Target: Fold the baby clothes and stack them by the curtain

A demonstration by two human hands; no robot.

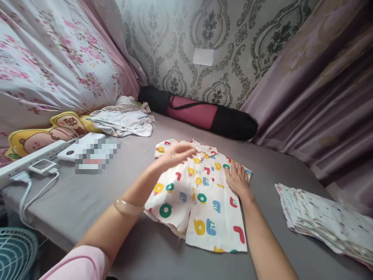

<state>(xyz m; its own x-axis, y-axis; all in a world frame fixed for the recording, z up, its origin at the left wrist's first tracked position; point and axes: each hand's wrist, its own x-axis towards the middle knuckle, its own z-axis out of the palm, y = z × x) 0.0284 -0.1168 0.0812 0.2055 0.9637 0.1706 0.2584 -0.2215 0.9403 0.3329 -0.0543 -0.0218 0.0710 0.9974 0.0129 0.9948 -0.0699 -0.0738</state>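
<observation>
A small white short-sleeved shirt printed with colourful letters lies spread on the grey bed sheet, its collar pointing away from me. My right hand rests flat on it near the right sleeve, fingers apart. Over the upper left part hovers my left hand, fingers stretched toward the collar and slightly blurred. Nothing shows in its grasp. The front placket runs down the middle of the shirt, and its two lower front panels part at the hem.
Folded patterned cloths form a stack at the right. A black and pink long bag lies along the wall. Crumpled white clothes, a yellow cushion, and a power strip with chargers sit at the left. A teal basket stands below.
</observation>
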